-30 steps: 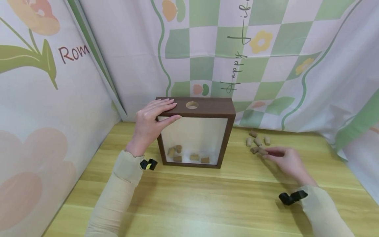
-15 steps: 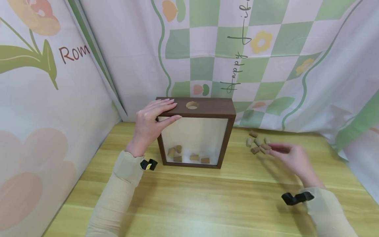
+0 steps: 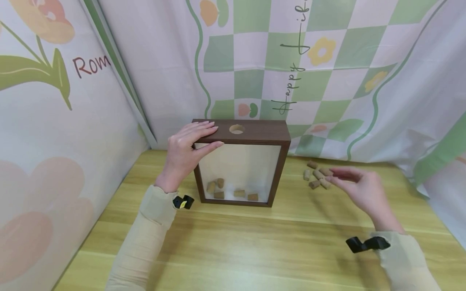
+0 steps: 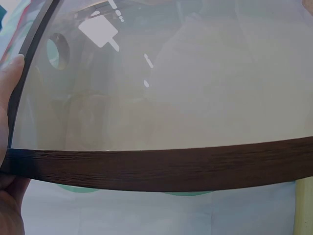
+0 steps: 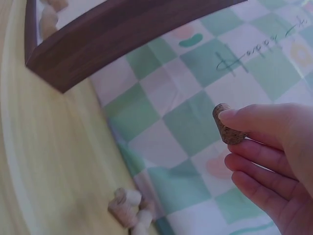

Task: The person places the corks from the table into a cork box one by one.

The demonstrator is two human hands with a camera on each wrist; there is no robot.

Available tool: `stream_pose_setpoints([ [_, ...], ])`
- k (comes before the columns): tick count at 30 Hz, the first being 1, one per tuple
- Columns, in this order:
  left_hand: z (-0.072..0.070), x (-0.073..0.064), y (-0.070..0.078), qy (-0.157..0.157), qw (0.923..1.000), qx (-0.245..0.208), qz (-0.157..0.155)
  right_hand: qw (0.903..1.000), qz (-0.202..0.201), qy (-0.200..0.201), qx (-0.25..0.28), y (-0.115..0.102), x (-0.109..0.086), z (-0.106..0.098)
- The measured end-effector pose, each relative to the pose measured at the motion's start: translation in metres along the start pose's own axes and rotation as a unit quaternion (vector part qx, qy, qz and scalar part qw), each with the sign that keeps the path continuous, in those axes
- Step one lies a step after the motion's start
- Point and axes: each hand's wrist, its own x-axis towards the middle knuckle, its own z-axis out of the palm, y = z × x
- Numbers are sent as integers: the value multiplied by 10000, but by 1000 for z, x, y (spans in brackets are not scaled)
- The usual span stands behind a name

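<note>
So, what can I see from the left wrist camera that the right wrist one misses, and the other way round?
Only the left wrist view shows the left hand, at the edge of the picture, plus a round hole seen through the clear pane and bright white reflections.

Only the right wrist view shows the right hand, pinching a cork, and a blurry cluster of loose corks on the tabletop.

Both show the box's dark wooden frame, some tabletop and part of the green-and-white cloth.

Cork [image 5: 231, 134] speckled brown; box frame [image 3: 262, 130] dark brown; curtain [image 3: 251, 50] green-white checked.
</note>
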Motion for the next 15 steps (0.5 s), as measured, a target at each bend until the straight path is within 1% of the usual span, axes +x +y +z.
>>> stream_pose_setpoints([
  [4, 0, 0, 0, 0, 10000, 7, -12, 9997, -113, 224, -7, -10, 0, 0],
  [11, 0, 0, 0, 7, 10000, 15, -19, 9984, -347, 428, 96, -29, 1, -1],
  [15, 1, 0, 0, 39, 10000, -16, -4, 9968, -560, 525, 207, -39, 2, -1],
])
